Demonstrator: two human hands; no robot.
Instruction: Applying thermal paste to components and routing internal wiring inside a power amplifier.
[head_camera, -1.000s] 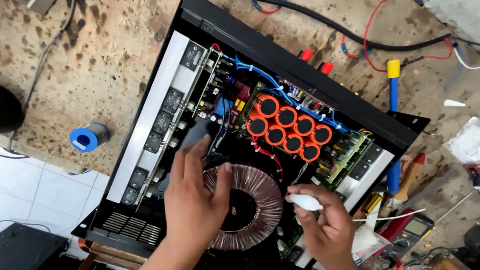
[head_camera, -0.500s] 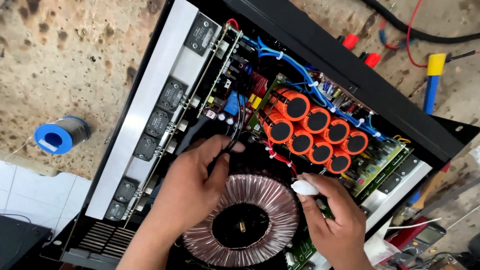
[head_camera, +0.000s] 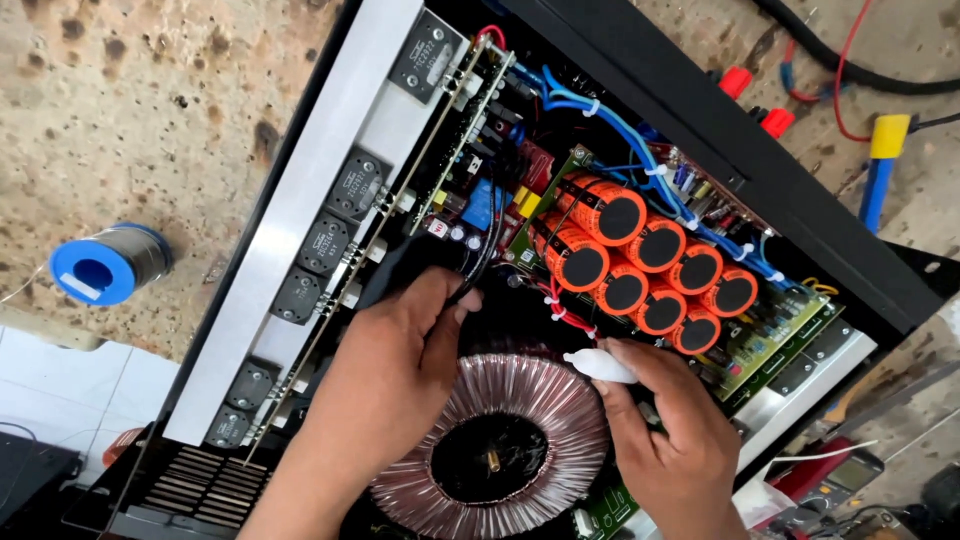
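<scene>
Looking down into the open amplifier chassis (head_camera: 640, 60), I see my left hand (head_camera: 395, 375) with its grip clenched on a bundle of black wires (head_camera: 475, 262) just above the copper toroidal transformer (head_camera: 520, 400). My right hand (head_camera: 670, 430) has its grip grasping a small white tube (head_camera: 597, 366), tip lying just below the 8 orange capacitors (head_camera: 640, 265). A blue solder spool (head_camera: 105, 263) sits on the speckled table (head_camera: 130, 110), well apart.
</scene>
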